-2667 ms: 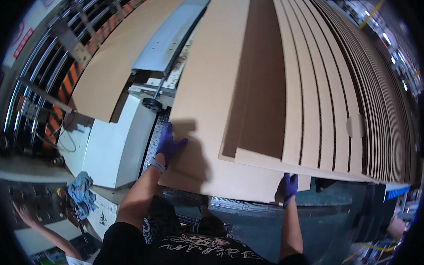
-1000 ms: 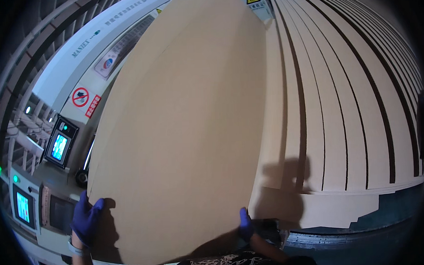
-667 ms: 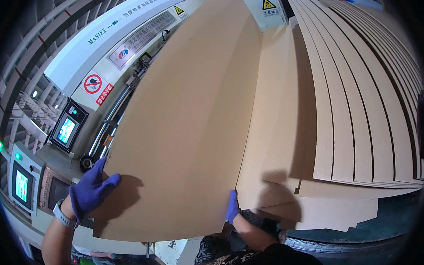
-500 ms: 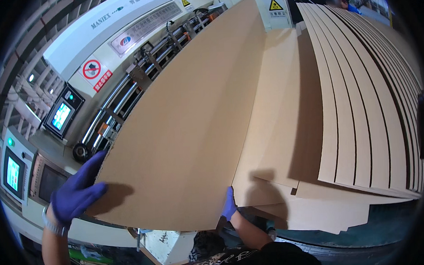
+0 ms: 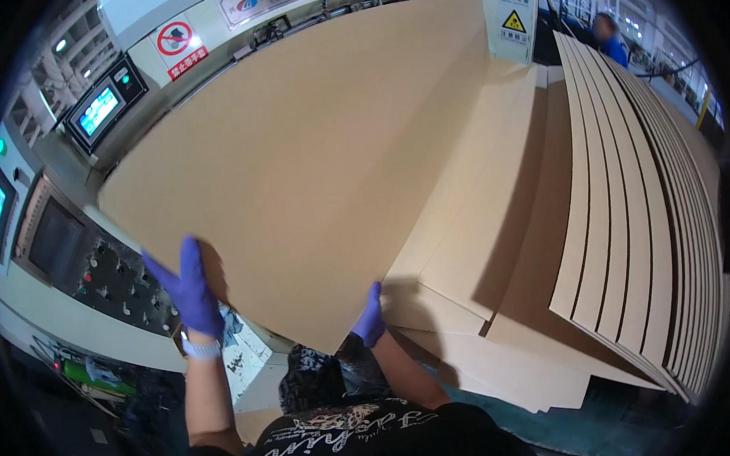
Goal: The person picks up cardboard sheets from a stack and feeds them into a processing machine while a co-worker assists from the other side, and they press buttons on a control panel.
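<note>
A large brown cardboard sheet [image 5: 298, 166] is held tilted in front of me, its far end reaching toward the machine. My left hand [image 5: 195, 298], in a purple glove, grips the sheet's near left edge, with one finger stretched over its face and another outside the edge. Near the bottom corner, my gloved right hand [image 5: 371, 320] is closed on the right edge, thumb up; the fingers behind the board are hidden. Just right of it lie more flat cardboard sheets [image 5: 461, 216].
On the right leans a row of several cardboard sheets [image 5: 613, 203]. A white machine [image 5: 137, 27] runs along the far left, with a lit screen [image 5: 100, 111] and a knob panel [image 5: 113, 277]. Beyond the sheets is a person in blue [image 5: 612, 42].
The held sheet has swung, its near left edge moving right and its far left corner now covering the machine's rollers. My left hand moved right and nearer my right hand. My view has shifted.
</note>
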A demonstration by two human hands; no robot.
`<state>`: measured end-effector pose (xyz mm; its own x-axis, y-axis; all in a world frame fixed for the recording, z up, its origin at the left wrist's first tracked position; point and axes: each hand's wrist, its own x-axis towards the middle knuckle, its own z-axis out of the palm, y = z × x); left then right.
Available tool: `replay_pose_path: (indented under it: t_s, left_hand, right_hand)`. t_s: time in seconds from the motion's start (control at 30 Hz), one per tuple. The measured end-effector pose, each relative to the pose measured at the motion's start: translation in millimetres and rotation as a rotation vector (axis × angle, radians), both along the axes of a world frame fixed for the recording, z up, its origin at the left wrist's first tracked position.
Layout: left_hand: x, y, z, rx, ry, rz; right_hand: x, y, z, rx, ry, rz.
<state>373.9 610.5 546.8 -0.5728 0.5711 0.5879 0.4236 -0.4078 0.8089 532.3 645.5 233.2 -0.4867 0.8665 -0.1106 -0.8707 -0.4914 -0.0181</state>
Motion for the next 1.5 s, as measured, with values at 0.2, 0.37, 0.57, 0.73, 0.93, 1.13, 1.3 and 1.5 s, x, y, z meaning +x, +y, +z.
replay_pose_path:
  t_s: [0.2,0.37,0.57,0.73,0.93,1.13,1.3,1.5]
  left_hand:
    - [-124.2,144.4,-68.3,-0.106,-0.242,-0.328]
    - [-116.1,214.7,-275.8,-0.207,-0.972,-0.682]
    - [-104.0,242.1,-339.3,-0.215,-1.145,-0.749]
    - [-142.7,293.6,-362.2,-0.290,-0.996,-0.680]
    - [-139.9,343.1,-351.4,-0.210,-1.061,-0.685]
    - [-263.4,389.3,-340.0,-0.114,-1.050,-0.624]
    - [-94.7,338.1,-280.9,-0.303,-1.119,-0.757]
    - [-84.0,327.4,-284.7,-0.376,-1.216,-0.946]
  right_hand:
    - [58.9,37.1,10.8,0.216,-0.658,-0.267]
    - [154.3,81.8,-40.1,-0.037,-1.251,-0.454]
    - [178.4,115.3,-55.3,0.540,-2.037,-0.541]
    - [157.1,201.3,-50.6,0.064,-1.869,-0.215]
    - [167.2,284.6,-48.8,0.204,-1.875,-0.235]
    - [49.4,321.9,74.2,0.363,-1.418,-0.261]
    - [21.4,366.6,23.1,0.666,-1.793,-0.829]
    - [104.1,324.0,-21.6,0.926,-2.725,0.083]
